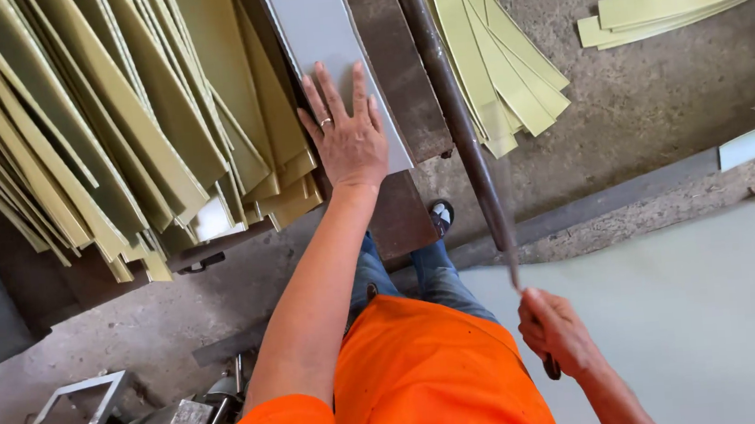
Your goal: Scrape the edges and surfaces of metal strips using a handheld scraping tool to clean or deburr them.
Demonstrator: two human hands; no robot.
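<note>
On the brown metal worktop [403,75], the left hand [349,138] lies flat, fingers spread, pressing a grey sheet strip [318,28]. Right of that strip runs a long dark lever bar [455,116]; the right hand [556,332] has its grip closed around the bar's lower end. Left of the strip, yellow-green cut strips [101,126] lie stacked.

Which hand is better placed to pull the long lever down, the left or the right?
The right hand. It already grips the low end of the lever. The left hand lies flat on the grey sheet, pressing it, away from the lever.
</note>
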